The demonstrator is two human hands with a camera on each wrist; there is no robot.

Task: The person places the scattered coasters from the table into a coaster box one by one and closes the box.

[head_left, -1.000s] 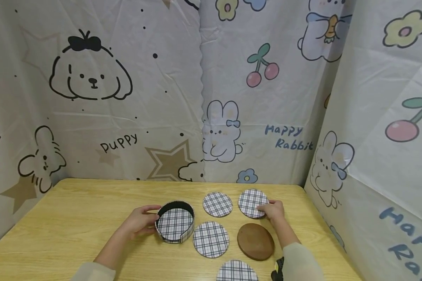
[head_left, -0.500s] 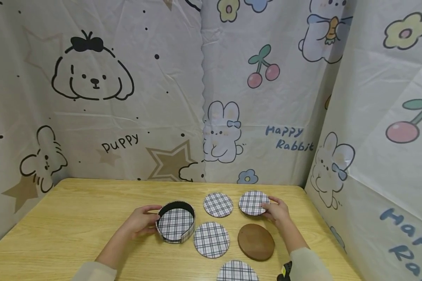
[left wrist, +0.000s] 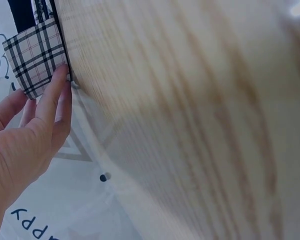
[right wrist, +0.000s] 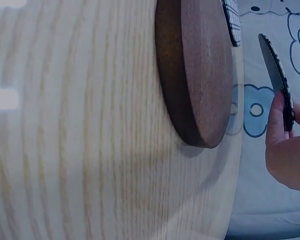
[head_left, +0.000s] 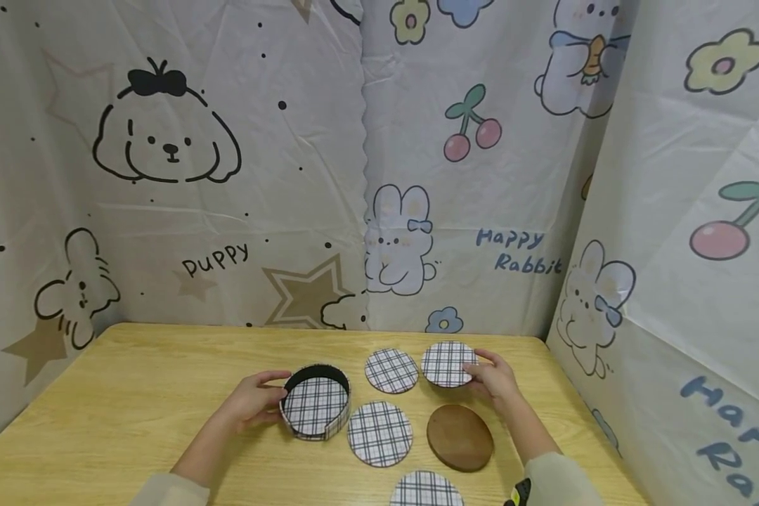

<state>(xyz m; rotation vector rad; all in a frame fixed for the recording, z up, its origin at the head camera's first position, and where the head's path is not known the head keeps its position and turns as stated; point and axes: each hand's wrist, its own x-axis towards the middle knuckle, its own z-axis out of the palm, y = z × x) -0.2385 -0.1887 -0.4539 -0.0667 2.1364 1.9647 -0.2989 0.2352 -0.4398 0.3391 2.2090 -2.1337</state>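
My left hand [head_left: 258, 399] grips the left side of a round plaid coaster holder [head_left: 338, 424], which has a dark inner wall and a plaid disc at its bottom. In the left wrist view, fingers and thumb press on the holder's plaid outer wall [left wrist: 37, 60]. On the right, my right hand [head_left: 496, 379] pinches the edge of a round plaid coaster [head_left: 446, 364] between thumb and fingers. The right wrist view shows this coaster [right wrist: 276, 70] edge-on and tilted, raised off the table, its dark underside partly visible.
Plaid coasters lie flat between the hands: one at the back [head_left: 391, 370], one in the middle [head_left: 380, 433], one at the front edge of view [head_left: 426, 490]. A thick brown wooden disc [head_left: 459, 438] lies nearer than the right hand. Printed cloth [head_left: 291, 176] hangs behind the wooden table [head_left: 164, 379].
The right hand has lifted the plaid coaster off the table, its fingers going under the edge, and carried it slightly left. The left hand and the holder have stayed in place.
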